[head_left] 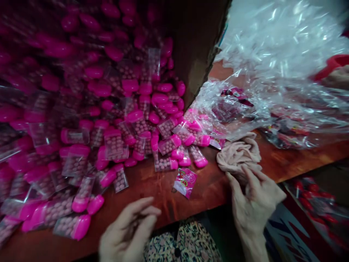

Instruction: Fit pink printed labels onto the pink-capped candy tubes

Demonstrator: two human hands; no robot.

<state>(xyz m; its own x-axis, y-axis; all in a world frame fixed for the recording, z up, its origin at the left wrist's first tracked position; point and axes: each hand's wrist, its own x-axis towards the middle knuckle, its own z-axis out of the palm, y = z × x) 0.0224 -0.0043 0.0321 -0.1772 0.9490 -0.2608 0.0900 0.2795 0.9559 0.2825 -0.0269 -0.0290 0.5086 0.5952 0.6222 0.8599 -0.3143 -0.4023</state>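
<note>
My right hand (252, 198) has its thumb and fingertips on the near edge of a crumpled beige cloth (240, 153), pinching it against the table. Over the front edge of the table, my left hand (129, 229) is held with its fingers loosely bent and apart, and nothing shows in it. Between the hands lies a small pink printed packet (185, 182), flat on the wood. A big heap of clear little candy bottles (114, 143) with bright pink caps and pale pink balls inside spreads across the left and middle.
The reddish-brown wooden table (207, 189) carries everything. A dark cardboard panel (196, 54) stands behind the heap. Clear plastic bags (275, 69) pile up at right, near another person's red sleeve (332, 65). Below the right edge, a printed box (291, 233) sits beside bagged red-capped items (316, 200).
</note>
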